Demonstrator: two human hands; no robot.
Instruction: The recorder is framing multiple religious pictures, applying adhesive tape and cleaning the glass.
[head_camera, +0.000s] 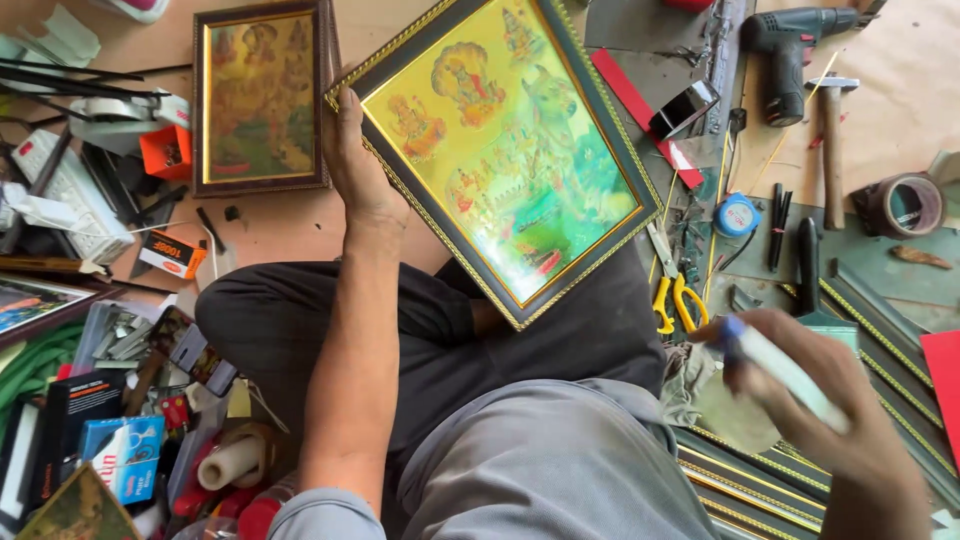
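Cluttered workshop floor surrounds you. At upper centre of the frame, your left hand grips the gold framed picture by its left edge, fingers clamped round it, its lower corner over your lap. One-handed, it could tilt and slip. Your right hand, lower right, is curled round a white tube; scissors lie near.

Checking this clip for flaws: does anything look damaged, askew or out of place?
Nothing looks damaged. The left hand holds the framed picture tilted over the lap; the right hand grips a white marker, blurred. Tools and frame strips lie scattered around.
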